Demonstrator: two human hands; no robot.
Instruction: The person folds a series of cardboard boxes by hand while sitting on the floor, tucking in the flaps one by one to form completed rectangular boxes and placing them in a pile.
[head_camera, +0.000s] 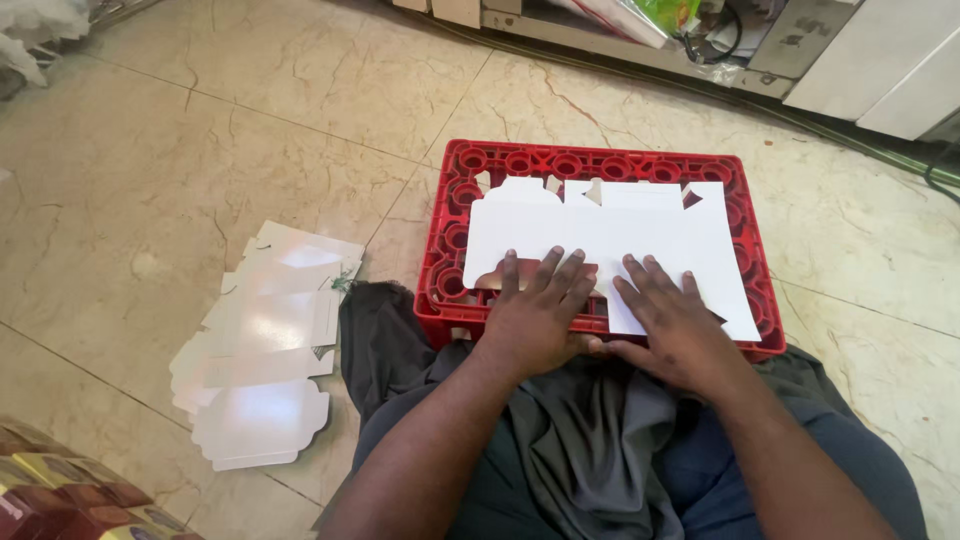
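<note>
A flat white die-cut cardboard box blank (600, 235) lies spread on top of an upturned red plastic crate (590, 162). My left hand (535, 310) lies palm down on the blank's near edge, fingers spread flat. Beside it, my right hand (672, 320) also presses flat on the near edge, close to the blank's right part. Neither hand grips anything. I sit on the floor with the crate just beyond my lap, dark cloth over my legs.
A loose pile of more white flat box blanks (262, 350) lies on the tiled floor to my left. Folded, coloured printed boxes (60, 495) show at the bottom left corner. Shelving bases and cables (720, 45) run along the far edge.
</note>
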